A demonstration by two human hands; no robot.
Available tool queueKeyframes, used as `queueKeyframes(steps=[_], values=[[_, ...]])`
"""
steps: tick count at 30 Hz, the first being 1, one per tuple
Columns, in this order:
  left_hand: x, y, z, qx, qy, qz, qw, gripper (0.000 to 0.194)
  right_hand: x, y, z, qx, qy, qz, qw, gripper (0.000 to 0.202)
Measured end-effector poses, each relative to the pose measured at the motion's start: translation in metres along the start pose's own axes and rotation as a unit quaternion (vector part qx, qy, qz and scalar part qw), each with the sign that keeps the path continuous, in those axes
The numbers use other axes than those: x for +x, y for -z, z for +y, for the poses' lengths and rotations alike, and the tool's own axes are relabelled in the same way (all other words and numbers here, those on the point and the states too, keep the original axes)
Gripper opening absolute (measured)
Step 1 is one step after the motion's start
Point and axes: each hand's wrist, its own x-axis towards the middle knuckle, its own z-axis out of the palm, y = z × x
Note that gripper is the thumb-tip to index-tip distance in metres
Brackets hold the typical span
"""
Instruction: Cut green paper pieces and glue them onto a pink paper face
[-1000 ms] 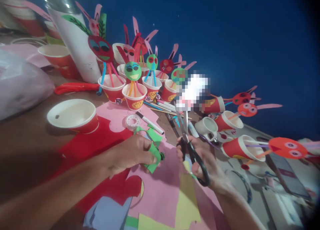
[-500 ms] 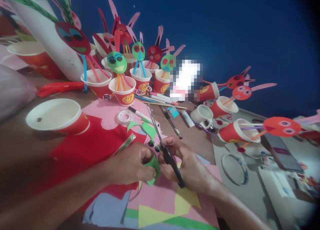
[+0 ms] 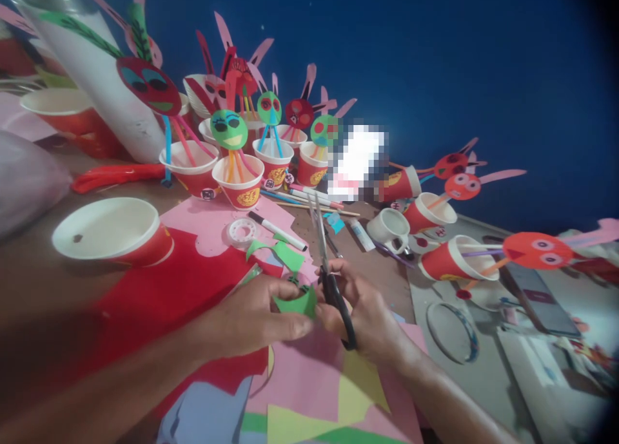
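Note:
A small green paper piece (image 3: pixel 296 303) is pinched between the thumb and fingers of my left hand (image 3: pixel 264 312). My right hand (image 3: pixel 358 308) grips scissors (image 3: pixel 329 283) by their black handles, blades pointing up and away, slightly parted. The right fingertips come close to the paper's right edge; whether they touch it I cannot tell. Just beyond the hands lie green paper scraps (image 3: pixel 289 256) and a black-and-white marker (image 3: pixel 276 230). Beneath both hands are pink sheets (image 3: pixel 294 373) and a yellow sheet (image 3: pixel 360 383).
Paper cups with paper-faced figures, one green-faced (image 3: pixel 229 129), line the back. A large cup (image 3: pixel 162 241) lies tilted at left beside red sheets (image 3: pixel 159 289). A tape roll (image 3: pixel 242 232), a white mug (image 3: pixel 389 228), a headband (image 3: pixel 471 341) and a phone (image 3: pixel 541 299) are around.
The green paper has turned so that its curved edge faces up. The scissors have shifted slightly right and stand more upright. My left hand's fingers have stretched further right.

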Motion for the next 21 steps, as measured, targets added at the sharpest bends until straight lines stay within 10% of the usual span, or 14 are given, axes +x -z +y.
queueKeyframes(steps=[8, 21], values=[[0.006, -0.013, -0.002, -0.115, -0.013, 0.082, 0.99, 0.02, 0.007, -0.002, -0.004, 0.107, 0.023, 0.14, 0.984, 0.037], [0.017, -0.041, -0.005, -0.19, -0.084, 0.22, 0.953, 0.025, 0.003, -0.017, -0.003, 0.17, 0.044, 0.182, 0.967, 0.037]])
